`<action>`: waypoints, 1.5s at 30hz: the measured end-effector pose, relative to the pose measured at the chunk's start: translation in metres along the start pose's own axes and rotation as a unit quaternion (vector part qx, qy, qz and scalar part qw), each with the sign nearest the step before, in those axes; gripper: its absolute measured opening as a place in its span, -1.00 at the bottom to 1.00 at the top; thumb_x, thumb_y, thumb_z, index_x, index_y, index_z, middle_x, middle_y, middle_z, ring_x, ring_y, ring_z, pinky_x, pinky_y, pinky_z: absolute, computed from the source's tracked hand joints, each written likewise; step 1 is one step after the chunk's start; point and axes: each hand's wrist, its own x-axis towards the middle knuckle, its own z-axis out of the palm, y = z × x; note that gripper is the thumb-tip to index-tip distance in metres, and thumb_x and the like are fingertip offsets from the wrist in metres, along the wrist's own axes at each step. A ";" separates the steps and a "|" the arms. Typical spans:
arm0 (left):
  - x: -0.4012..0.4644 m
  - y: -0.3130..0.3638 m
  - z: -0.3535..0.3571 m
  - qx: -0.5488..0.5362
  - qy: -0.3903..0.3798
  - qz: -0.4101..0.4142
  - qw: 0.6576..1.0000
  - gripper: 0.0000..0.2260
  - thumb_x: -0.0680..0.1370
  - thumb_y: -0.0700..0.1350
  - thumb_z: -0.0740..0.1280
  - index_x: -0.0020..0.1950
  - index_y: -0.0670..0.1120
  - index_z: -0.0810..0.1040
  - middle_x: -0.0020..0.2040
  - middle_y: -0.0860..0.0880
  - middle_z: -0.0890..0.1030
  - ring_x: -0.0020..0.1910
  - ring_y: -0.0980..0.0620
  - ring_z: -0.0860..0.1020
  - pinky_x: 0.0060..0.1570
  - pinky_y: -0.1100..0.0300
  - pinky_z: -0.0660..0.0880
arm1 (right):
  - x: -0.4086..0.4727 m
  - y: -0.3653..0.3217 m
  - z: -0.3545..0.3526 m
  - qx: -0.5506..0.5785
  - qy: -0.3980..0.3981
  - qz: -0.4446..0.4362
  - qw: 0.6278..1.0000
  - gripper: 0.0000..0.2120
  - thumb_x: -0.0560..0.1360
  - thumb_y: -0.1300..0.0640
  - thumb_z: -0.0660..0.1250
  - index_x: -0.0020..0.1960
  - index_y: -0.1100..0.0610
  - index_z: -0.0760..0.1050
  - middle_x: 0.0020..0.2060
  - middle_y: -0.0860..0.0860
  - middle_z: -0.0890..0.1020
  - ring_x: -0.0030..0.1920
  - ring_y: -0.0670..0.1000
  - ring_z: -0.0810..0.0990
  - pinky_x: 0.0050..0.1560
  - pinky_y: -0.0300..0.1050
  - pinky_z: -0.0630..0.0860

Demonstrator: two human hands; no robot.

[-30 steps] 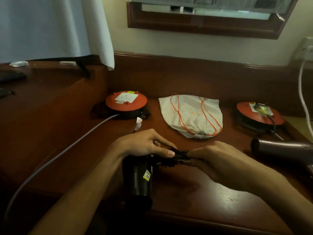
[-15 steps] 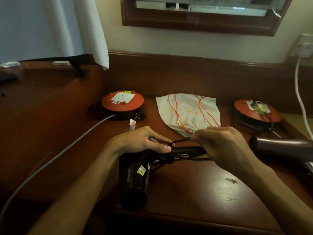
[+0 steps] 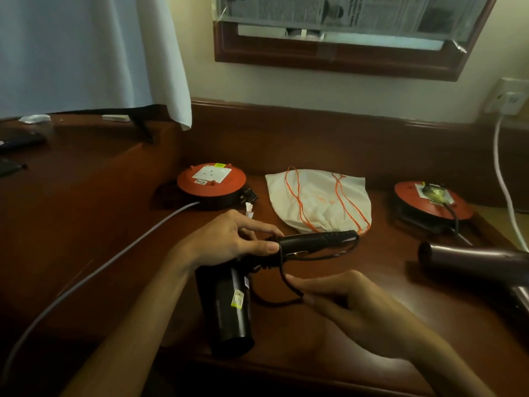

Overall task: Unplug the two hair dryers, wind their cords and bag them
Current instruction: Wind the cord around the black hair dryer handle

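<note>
The left hand [image 3: 229,242] gripped the black hair dryer [image 3: 229,305]; the right hand's [image 3: 352,308] fingers [image 3: 300,282] pinched its cord [image 3: 282,275].

Brown desk [image 3: 329,348]; white bag [image 3: 320,203] at back centre, red reel [image 3: 211,183] left of bag, second reel [image 3: 433,202] right of bag, grey dryer [image 3: 472,260] beyond, black dryer [image 3: 229,308] nearer than bag

No legible txt — labels blurred
</note>
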 end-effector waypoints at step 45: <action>-0.010 -0.010 0.037 0.325 0.053 0.061 0.942 -0.56 0.47 0.44 0.33 0.33 0.40 0.52 -0.35 0.28 0.50 -0.26 0.33 0.47 -0.17 0.36 0.22 | 0.049 -0.023 -0.025 -0.243 -0.126 -0.018 0.962 -0.78 0.63 0.14 0.22 -0.05 0.11 0.63 -0.28 0.02 0.63 -0.34 0.03 0.54 -0.27 -0.09 0.43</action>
